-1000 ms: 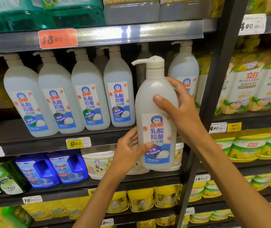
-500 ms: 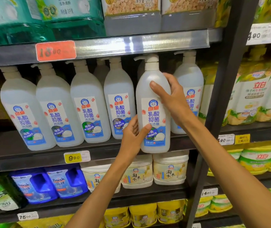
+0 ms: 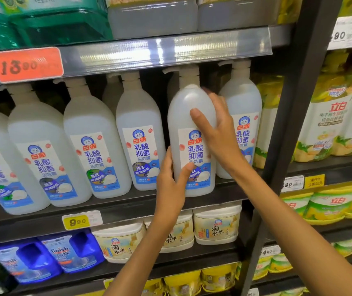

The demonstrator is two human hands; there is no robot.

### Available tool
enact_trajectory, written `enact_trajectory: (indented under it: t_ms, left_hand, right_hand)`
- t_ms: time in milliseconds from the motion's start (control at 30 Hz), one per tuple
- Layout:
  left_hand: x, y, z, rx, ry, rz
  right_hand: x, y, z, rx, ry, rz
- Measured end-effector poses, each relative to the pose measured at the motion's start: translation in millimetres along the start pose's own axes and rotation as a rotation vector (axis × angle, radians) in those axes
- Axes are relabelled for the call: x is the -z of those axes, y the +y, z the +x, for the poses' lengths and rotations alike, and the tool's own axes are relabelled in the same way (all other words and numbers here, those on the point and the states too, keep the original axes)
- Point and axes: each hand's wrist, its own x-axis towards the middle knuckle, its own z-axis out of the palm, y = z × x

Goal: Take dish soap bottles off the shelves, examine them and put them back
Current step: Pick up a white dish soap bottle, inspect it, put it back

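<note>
The bottle (image 3: 189, 124) is tall, smooth translucent white plastic with a rounded shoulder and a cream pump top, holding pale cloudy liquid; a blue and white paper label covers its lower front. It stands upright at the front edge of the dark shelf (image 3: 128, 207), fifth in a row of matching bottles (image 3: 81, 150). The left hand (image 3: 170, 186) grips its lower part, thumb across the label and fingers round the left side. The right hand (image 3: 220, 133) holds the shoulder, thumb on the front, fingers curled behind. On the shelf below sit squat cream tubs (image 3: 216, 226) and blue glossy jugs (image 3: 72, 253). To the right hang soft yellow-green pouches (image 3: 324, 124). An orange tag (image 3: 28, 64) reads 13.90.
</note>
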Motion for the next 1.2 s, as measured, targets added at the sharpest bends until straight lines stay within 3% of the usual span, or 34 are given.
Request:
enact_trajectory:
  t_ms: [133, 233, 367, 533, 933, 1033, 1100, 1133, 1200]
  left_hand:
    - [-17.6, 2.7, -9.0, -0.088, 0.227, 0.332]
    - [-26.6, -4.4, -19.1, -0.274, 0.392, 0.598]
    - [-22.3, -20.8, -23.7, -0.324, 0.343, 0.771]
    - [-22.9, -30.1, -17.7, -0.313, 0.417, 1.037]
    - [-29.6, -21.2, -15.2, -0.198, 0.406, 0.992]
    - [-35.6, -15.2, -20.3, -0.139, 0.393, 0.905]
    - [-42.7, -9.1, -25.2, -0.235, 0.382, 0.829]
    - [-46.9, -6.2, -27.7, -0.303, 0.347, 0.787]
    - [-55.1, -2.4, -30.1, -0.381, 0.196, 0.687]
  right_hand:
    - [-10.0, 4.4, -4.5, 0.093, 0.096, -0.104]
    - [-14.0, 5.9, -3.9, 0.094, 0.109, -0.173]
    - [-13.9, 10.5, 0.9, 0.105, 0.055, -0.378]
    - [-11.9, 10.1, 5.1, 0.104, -0.012, -0.503]
    - [-6.3, -1.1, -1.8, 0.102, -0.079, -0.573]
    - [10.8, -13.8, -2.4, 0.207, 0.149, -0.565]
    - [27.8, -17.0, 0.1, 0.267, 0.361, -0.597]
    - [35.3, -17.7, 3.0, 0.24, 0.398, -0.637]
    - [45.2, -15.1, 11.6, 0.062, 0.31, -0.658]
